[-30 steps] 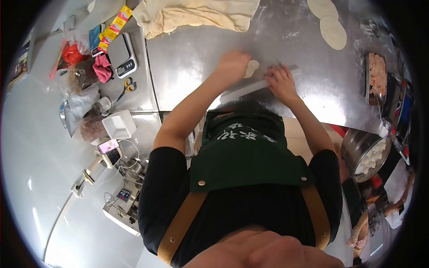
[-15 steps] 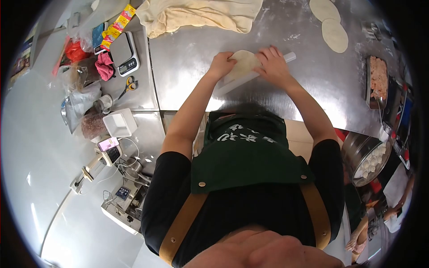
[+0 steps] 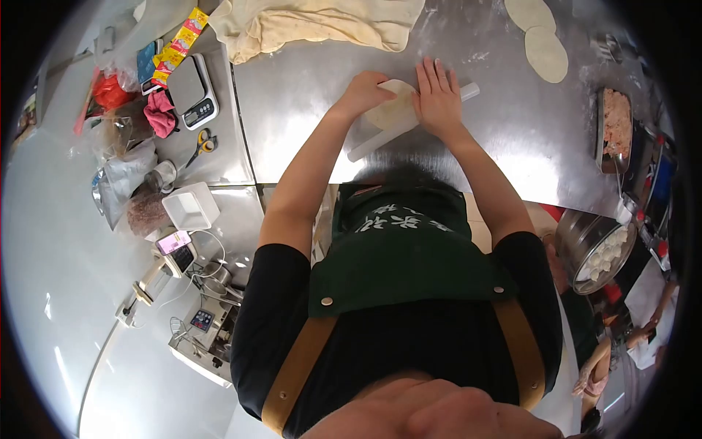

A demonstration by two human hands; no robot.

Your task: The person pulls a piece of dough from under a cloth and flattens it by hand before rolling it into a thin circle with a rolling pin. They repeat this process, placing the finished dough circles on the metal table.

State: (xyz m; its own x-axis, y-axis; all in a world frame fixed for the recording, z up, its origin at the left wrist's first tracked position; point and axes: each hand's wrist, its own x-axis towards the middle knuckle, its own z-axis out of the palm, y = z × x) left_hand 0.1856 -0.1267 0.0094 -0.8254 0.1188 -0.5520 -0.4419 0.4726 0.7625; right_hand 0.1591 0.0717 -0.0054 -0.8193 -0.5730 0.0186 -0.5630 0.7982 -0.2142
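A white rolling pin (image 3: 382,140) lies slantwise on the steel table in front of me. My right hand (image 3: 439,102) rests flat on the pin, its fingers stretched out. Just beyond the pin is a thin round dough wrapper (image 3: 390,115). My left hand (image 3: 365,95) pinches the wrapper's upper left edge between thumb and fingers. Two finished-looking dough rounds (image 3: 546,55) lie overlapping at the far right of the table. At the back, a large folded sheet of dough (image 3: 314,29) is spread out.
On the right stands a metal tray of pinkish filling (image 3: 616,121), with a round steamer (image 3: 585,241) of white dumplings below it. To the left are a digital scale (image 3: 194,91), scissors (image 3: 202,145) and a white plastic tub (image 3: 191,206). Another person's arm (image 3: 596,366) shows at lower right.
My right hand has flattened, its fingers straightening over the rolling pin. The pin's near end shows more fully, and my left hand has shifted slightly at the wrapper's edge.
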